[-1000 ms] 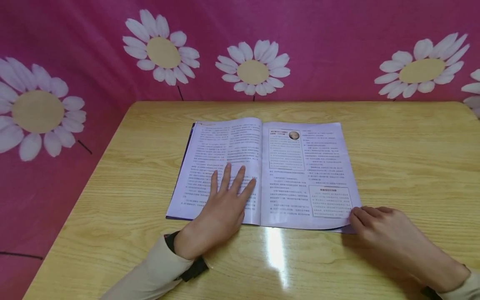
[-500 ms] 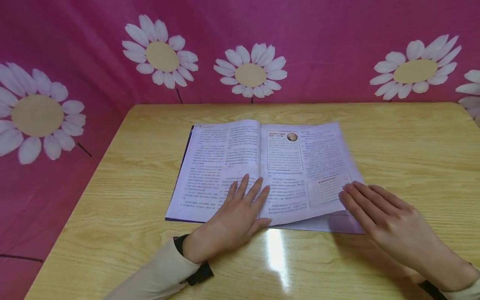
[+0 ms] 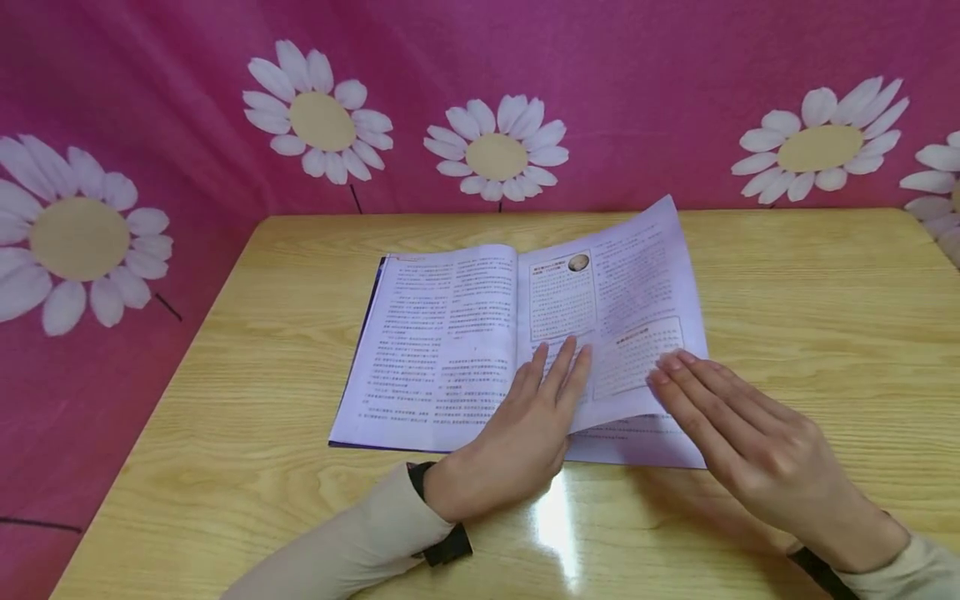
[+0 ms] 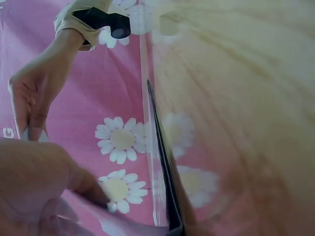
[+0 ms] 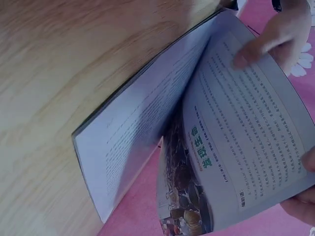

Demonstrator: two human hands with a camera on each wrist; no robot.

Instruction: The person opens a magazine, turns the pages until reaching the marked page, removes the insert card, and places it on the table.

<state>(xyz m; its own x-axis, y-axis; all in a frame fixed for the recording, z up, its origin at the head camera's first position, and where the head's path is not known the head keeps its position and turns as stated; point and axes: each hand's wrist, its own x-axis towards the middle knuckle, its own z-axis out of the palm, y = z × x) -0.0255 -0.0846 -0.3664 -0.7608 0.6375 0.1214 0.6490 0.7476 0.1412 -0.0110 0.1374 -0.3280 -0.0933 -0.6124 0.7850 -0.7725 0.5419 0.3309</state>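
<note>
An open magazine (image 3: pixel 420 350) lies on the table, one right-hand page (image 3: pixel 637 275) lifted and bowed upward. At that page's lower outer edge my right hand (image 3: pixel 757 442) pinches it, fingers on top; the right wrist view shows the thumb side at the page's border. My left hand (image 3: pixel 517 442) lies across the lower middle, straight fingers on the printed side. Its thumb is on the page's underside in the right wrist view, so the page sits between thumb and fingers. The underside (image 5: pixel 246 142) carries text, green characters and a colour photo.
The wooden table (image 3: pixel 225 375) extends round the magazine and reflects a bright light in front of it. A pink cloth (image 3: pixel 637 58) with white daisies hangs behind and at the left. Dark bands with small devices (image 3: pixel 450 546) sit on the wrists.
My right hand has shifted left and inward, lifting the page from its lower outer corner. My left hand has slid right from the left page across the spine onto the lifted page.
</note>
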